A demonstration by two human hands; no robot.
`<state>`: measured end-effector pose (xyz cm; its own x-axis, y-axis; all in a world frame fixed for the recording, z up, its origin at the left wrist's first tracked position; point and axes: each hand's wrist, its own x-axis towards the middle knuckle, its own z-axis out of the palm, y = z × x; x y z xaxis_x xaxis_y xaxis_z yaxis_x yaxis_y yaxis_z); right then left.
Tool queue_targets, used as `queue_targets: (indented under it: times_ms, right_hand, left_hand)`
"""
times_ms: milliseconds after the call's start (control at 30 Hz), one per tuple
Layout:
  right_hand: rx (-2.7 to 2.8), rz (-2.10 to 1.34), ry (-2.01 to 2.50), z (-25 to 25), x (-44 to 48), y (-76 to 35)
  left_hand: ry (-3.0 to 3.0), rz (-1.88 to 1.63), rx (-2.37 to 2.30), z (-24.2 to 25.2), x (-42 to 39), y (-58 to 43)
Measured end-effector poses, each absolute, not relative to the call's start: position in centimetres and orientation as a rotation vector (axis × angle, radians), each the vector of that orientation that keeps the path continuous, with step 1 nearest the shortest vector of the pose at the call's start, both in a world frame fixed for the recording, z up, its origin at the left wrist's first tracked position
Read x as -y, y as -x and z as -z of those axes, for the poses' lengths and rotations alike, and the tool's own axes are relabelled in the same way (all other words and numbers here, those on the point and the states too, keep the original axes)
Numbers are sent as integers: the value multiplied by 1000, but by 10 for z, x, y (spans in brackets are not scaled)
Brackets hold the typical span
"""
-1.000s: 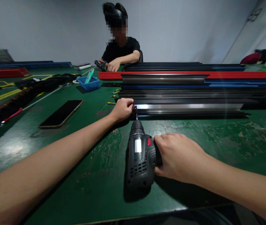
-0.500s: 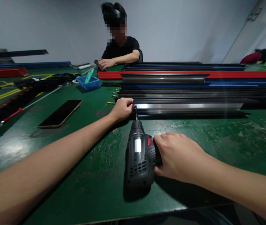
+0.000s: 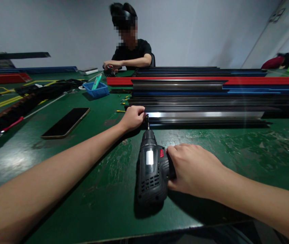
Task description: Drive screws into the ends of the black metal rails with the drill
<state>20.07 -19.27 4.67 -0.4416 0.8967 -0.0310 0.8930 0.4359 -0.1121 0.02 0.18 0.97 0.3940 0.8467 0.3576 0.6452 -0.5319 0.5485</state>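
Observation:
My right hand (image 3: 194, 171) is wrapped round the grip of a black cordless drill (image 3: 151, 169) that lies low over the green table (image 3: 83, 189). The drill's bit points at the left end of a long black and silver metal rail (image 3: 205, 117). My left hand (image 3: 133, 118) is closed on that end of the rail, right beside the bit. The rail is the nearest one of a stack of long dark, blue and red rails (image 3: 210, 91) running off to the right.
A dark phone (image 3: 66, 122) lies face up at the left. Behind it stand a blue tray (image 3: 97, 89) and black and yellow strips (image 3: 19, 101). A person in black (image 3: 131, 56) sits across the table, hands on a tool. Small screws (image 3: 124, 101) lie by the stack.
My hands and the drill have stayed in place. The person opposite has shifted their hands and tool. A dark rail has come into view at the far left.

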Motion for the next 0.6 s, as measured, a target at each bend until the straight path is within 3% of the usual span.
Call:
queue_targets:
  times_ms: [600]
  right_hand:
    - [2634, -172, 1622, -46, 194, -202]
  left_hand:
    - [-2333, -860, -1309, -12, 0, -1]
